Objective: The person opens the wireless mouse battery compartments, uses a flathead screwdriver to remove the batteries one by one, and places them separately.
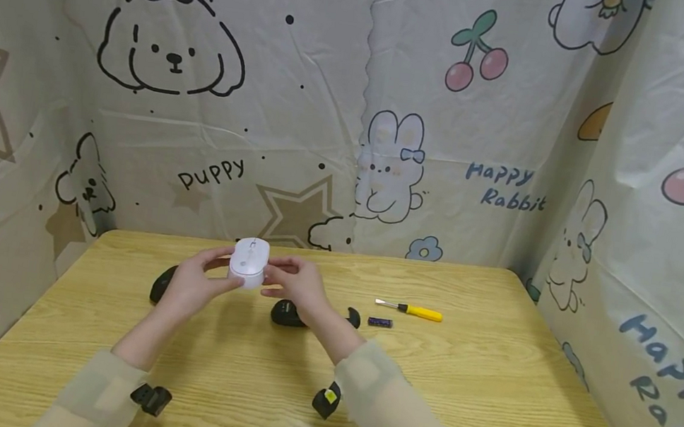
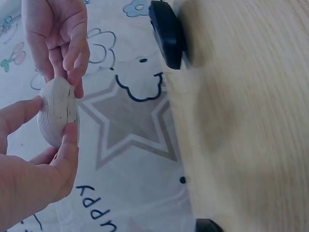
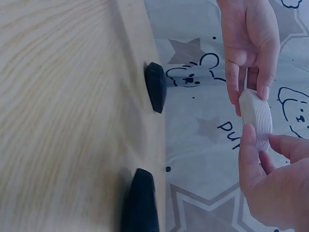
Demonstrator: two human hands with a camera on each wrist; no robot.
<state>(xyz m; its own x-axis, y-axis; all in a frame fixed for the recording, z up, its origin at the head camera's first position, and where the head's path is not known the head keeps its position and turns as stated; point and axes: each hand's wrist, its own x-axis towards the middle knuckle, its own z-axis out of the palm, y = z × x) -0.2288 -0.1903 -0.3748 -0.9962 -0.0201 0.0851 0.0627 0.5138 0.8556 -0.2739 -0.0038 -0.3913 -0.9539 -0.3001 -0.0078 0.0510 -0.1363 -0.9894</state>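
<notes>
A white computer mouse is held up over the back left part of the table, its buttons and scroll wheel facing the head camera. My left hand pinches its left side between thumb and fingers. From the other side, my right hand grips the mouse's right edge. Fine ridges run along the side of the mouse in the left wrist view. Both hands also show in the right wrist view, the left hand above and the right hand below, with the mouse between them.
A black mouse-like object lies behind my left hand. Another dark object and a curved black piece lie by my right forearm. Farther right are a small dark battery and a yellow-handled screwdriver on the wooden table.
</notes>
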